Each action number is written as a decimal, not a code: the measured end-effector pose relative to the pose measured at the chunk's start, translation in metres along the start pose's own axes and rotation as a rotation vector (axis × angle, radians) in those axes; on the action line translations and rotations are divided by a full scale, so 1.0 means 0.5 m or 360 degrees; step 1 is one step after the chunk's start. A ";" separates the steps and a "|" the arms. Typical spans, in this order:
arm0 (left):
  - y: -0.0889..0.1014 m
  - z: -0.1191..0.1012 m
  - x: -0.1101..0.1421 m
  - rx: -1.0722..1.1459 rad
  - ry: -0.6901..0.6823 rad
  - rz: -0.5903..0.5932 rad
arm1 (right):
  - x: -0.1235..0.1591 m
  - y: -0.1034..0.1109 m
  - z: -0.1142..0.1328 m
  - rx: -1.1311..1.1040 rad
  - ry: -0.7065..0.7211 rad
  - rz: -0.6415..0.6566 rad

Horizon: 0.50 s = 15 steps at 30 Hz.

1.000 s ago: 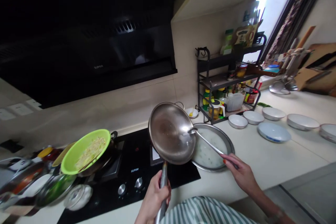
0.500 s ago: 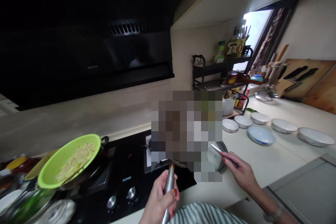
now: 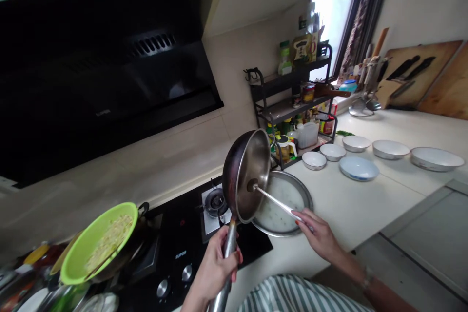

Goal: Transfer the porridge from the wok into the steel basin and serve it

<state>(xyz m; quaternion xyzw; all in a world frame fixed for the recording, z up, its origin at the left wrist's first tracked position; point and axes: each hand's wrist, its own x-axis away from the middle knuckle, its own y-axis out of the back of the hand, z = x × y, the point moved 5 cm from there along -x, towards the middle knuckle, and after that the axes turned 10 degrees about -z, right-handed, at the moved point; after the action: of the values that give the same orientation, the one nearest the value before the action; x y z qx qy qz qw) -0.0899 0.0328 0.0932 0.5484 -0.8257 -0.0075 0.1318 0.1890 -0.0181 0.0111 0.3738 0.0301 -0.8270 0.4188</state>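
My left hand is closed around the metal handle of a wok. The wok is tipped steeply on its side, its inside turned to the right. Below its lower right rim, a round metal basin stands on the counter with cloudy, pale liquid in it, partly hidden by the wok. My right hand grips a long-handled metal ladle, whose head reaches into the wok against its inner wall.
A gas burner lies left of the wok. Farther left, a green colander of pale shredded food sits on another pan. A spice rack stands behind the basin. Several white bowls and a pale blue dish line the right counter.
The view has shifted to the right. My right hand has swung the ladle's handle lower and nearer the wok. A blurred patch hid the wok earlier, so its movement cannot be told.
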 end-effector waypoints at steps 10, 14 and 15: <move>-0.013 -0.034 0.008 -0.0134 0.0042 -0.0082 | 0.023 -0.009 -0.001 0.0110 0.0275 0.0162; -0.022 -0.033 0.015 -0.0100 0.0065 -0.0125 | 0.036 0.034 -0.050 0.0189 0.0272 0.0074; -0.025 -0.033 0.016 -0.0084 0.0066 -0.0134 | 0.041 0.049 -0.062 0.0198 0.0256 0.0056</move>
<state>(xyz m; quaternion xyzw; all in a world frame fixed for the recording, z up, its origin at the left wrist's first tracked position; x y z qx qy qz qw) -0.0779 0.0230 0.1088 0.5790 -0.7985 -0.0235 0.1628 0.2172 -0.0363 -0.0177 0.4648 0.0056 -0.7870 0.4056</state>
